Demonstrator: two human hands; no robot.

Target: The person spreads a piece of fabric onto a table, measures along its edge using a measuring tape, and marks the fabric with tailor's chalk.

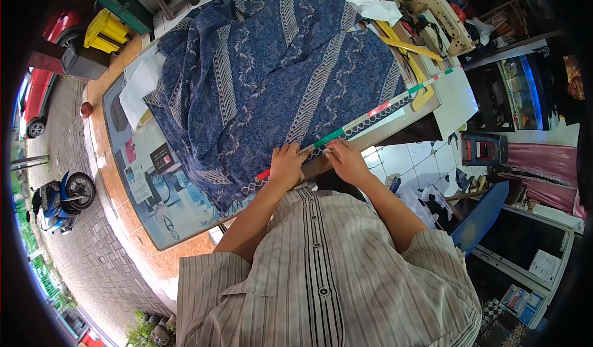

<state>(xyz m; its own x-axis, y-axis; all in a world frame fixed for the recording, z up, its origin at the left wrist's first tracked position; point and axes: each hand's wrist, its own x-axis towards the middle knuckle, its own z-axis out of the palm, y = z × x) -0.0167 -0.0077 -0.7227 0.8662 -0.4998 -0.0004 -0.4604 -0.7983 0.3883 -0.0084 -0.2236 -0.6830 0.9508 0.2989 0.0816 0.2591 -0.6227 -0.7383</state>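
A blue patterned cloth [265, 69] with pale diagonal bands is spread over the table [160, 223]. Along its near edge lies a long measuring strip [355, 123] with green, white and red sections. My left hand [288, 165] rests on the cloth edge and the strip, its fingers apart. To its right my right hand [347, 161] is at the same edge, thumb and fingers pinched together; what lies between its fingertips is too small to make out.
A sewing machine [438, 13] and yellow curved rulers [411, 46] are at the table's far right. A dark stool [483, 149] stands to the right, beside a blue board [482, 216]. Papers [137, 91] lie at the left. A motorbike [62, 200] is outside.
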